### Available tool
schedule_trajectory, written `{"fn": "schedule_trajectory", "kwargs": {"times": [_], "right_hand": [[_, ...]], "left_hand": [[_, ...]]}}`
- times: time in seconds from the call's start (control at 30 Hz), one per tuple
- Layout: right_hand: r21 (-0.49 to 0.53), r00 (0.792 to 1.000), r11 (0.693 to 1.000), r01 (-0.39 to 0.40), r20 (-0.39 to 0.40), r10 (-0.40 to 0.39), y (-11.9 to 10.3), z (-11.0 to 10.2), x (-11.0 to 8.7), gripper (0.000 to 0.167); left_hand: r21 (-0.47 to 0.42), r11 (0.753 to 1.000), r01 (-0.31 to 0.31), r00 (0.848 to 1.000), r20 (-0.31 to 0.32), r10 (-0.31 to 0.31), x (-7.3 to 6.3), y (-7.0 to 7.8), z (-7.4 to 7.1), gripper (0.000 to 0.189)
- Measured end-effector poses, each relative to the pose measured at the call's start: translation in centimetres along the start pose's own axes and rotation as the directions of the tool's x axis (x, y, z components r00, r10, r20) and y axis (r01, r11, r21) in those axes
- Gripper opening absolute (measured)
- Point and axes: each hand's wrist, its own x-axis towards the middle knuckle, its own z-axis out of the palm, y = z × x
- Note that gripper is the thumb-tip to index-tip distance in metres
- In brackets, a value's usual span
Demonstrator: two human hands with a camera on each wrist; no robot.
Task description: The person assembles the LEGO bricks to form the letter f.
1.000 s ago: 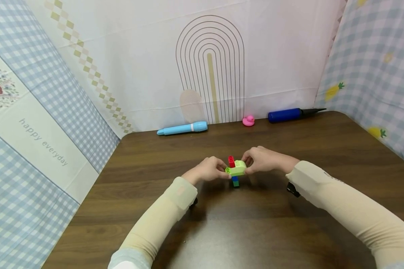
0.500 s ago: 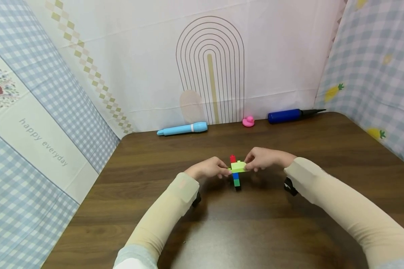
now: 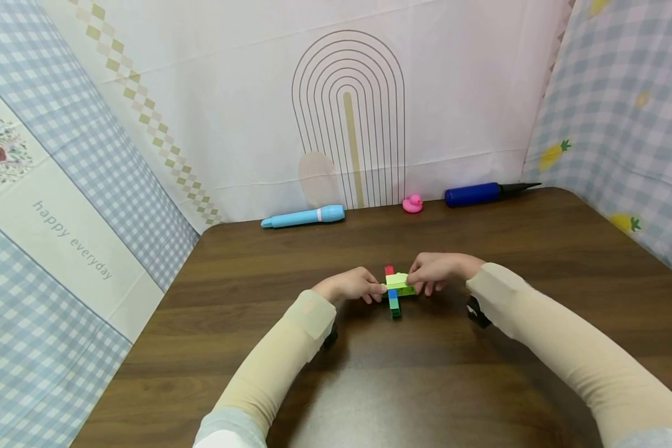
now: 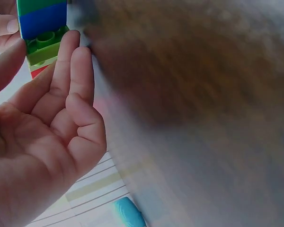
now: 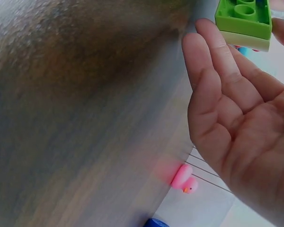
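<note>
A toy figure of joined building blocks (image 3: 392, 294) is held between both hands over the middle of the table. Its lime-green bricks (image 3: 399, 281) run crosswise, a red brick (image 3: 389, 270) sticks out at the far end, and blue and green bricks point toward me. My left hand (image 3: 355, 285) pinches the left end of the lime-green part between thumb and fingers. At the right end, my right hand (image 3: 438, 271) pinches it in the same way. The hollow underside of a green brick (image 5: 244, 19) shows in the right wrist view.
Along the table's back edge lie a light blue microphone-shaped toy (image 3: 303, 216), a pink rubber duck (image 3: 412, 203) and a blue hand pump (image 3: 490, 193) with a black nozzle. Patterned cloth (image 3: 246, 112) hangs behind the brown wooden table (image 3: 369, 386).
The block figure has tilted in my hands, so its blue and green end shows more and the red brick less. Both hands have turned with it and moved slightly nearer me.
</note>
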Motion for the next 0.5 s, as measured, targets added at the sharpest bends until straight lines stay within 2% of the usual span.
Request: {"fn": "schedule_trajectory", "kwargs": {"times": [0.5], "right_hand": [[-0.029, 0.999, 0.999, -0.038, 0.000, 0.038, -0.08, -0.34, -0.39, 0.029]], "left_hand": [[0.008, 1.000, -0.009, 1.000, -0.028, 0.009, -0.09, 0.10, -0.05, 0.023]]}}
